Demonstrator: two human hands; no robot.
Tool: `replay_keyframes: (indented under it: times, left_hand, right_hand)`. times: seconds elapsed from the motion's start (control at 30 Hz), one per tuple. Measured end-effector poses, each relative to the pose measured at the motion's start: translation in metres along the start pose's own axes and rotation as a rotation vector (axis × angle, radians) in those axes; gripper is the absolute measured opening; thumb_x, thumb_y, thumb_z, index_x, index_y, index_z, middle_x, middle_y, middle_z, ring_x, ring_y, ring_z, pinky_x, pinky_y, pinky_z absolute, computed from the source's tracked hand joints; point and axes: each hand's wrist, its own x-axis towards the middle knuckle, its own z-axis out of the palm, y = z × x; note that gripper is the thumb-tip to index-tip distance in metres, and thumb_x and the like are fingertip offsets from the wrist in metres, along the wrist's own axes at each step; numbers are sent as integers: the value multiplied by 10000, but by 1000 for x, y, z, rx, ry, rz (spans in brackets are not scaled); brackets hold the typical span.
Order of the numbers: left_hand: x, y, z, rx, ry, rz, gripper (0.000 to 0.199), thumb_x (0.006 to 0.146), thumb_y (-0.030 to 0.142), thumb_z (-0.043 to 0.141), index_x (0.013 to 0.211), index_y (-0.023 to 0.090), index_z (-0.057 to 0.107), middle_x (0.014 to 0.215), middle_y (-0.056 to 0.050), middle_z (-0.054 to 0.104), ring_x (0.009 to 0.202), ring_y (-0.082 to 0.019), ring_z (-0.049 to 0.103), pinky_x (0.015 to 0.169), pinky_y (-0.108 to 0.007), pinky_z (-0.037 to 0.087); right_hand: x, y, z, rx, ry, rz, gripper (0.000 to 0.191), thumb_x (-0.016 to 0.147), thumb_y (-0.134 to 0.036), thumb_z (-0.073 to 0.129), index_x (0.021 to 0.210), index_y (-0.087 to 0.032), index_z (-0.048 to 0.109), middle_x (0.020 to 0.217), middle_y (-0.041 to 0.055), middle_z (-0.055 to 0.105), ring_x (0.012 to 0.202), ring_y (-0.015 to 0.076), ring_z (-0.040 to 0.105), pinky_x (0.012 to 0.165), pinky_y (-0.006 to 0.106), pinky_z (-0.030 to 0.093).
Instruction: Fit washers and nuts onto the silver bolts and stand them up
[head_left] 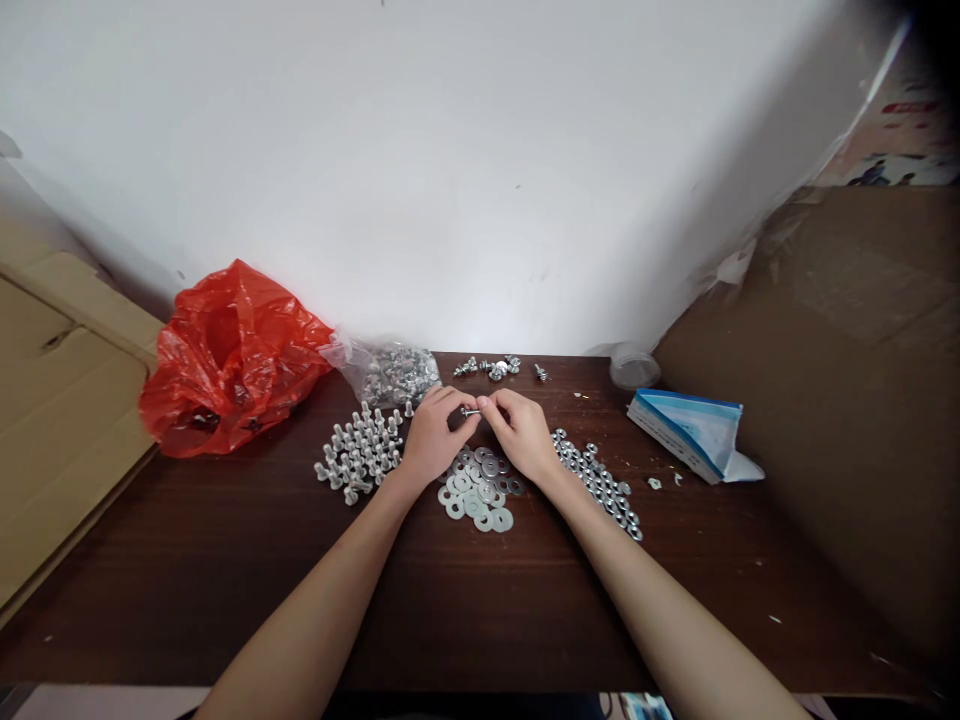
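Note:
Above the pile of flat washers (476, 492), my left hand (437, 432) and my right hand (523, 432) meet at a small metal bolt (470, 411). The left fingers are closed round its left end and the right thumb and fingers pinch its right end. Whether a washer or nut sits on it is too small to tell. Upright bolts (360, 450) stand in a group left of my left hand. Nuts (600, 485) lie in a band to the right of my right hand.
Behind my hands lie several bolts with parts on them (495, 369) and a clear bag of hardware (397, 375). A red plastic bag (232, 360) is at left, a round clear container (634, 367) and blue-white packet (694, 430) at right. Cardboard (67, 410) borders the left.

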Motion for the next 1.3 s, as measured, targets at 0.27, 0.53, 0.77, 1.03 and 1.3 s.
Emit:
replay_keyframes:
  times: [0.27, 0.53, 0.77, 1.03, 1.3]
  left_hand:
    - [0, -2, 2, 7, 34, -27, 50, 796, 138, 584, 791, 185, 598, 788, -9, 627, 803, -163, 541, 794, -315, 441]
    - [0, -5, 3, 12, 51, -71, 63, 805, 143, 569, 816, 187, 612, 811, -17, 633, 827, -166, 542, 777, -308, 446]
    - [0, -3, 2, 17, 40, -85, 77, 796, 126, 566, 800, 189, 610, 798, -14, 627, 809, -163, 544, 750, -304, 447]
    - [0, -3, 2, 7, 11, -67, 87, 806, 122, 559, 827, 188, 611, 814, -16, 619, 824, -165, 544, 752, -302, 447]
    - [0, -2, 1, 10, 4, -61, 73, 820, 153, 558, 831, 195, 617, 809, -18, 612, 817, -170, 544, 752, -310, 449]
  right_hand:
    - [1, -7, -10, 72, -26, 25, 304, 937, -434, 417, 857, -200, 595, 818, 25, 652, 715, 169, 576, 657, 269, 407]
    - [-1, -9, -7, 6, -71, -14, 262, 936, -387, 424, 890, -202, 604, 841, 34, 653, 753, 179, 582, 708, 293, 430]
    - [0, -5, -4, -17, -74, -21, 170, 904, -312, 466, 886, -201, 593, 817, 30, 647, 724, 176, 573, 672, 284, 421]
    - [0, -2, -3, -46, -82, -6, 283, 927, -359, 433, 724, -200, 549, 709, 17, 593, 658, 162, 536, 623, 275, 382]
    - [0, -5, -5, -5, -68, 12, 219, 924, -364, 444, 879, -203, 585, 806, 27, 632, 721, 170, 564, 678, 280, 415]
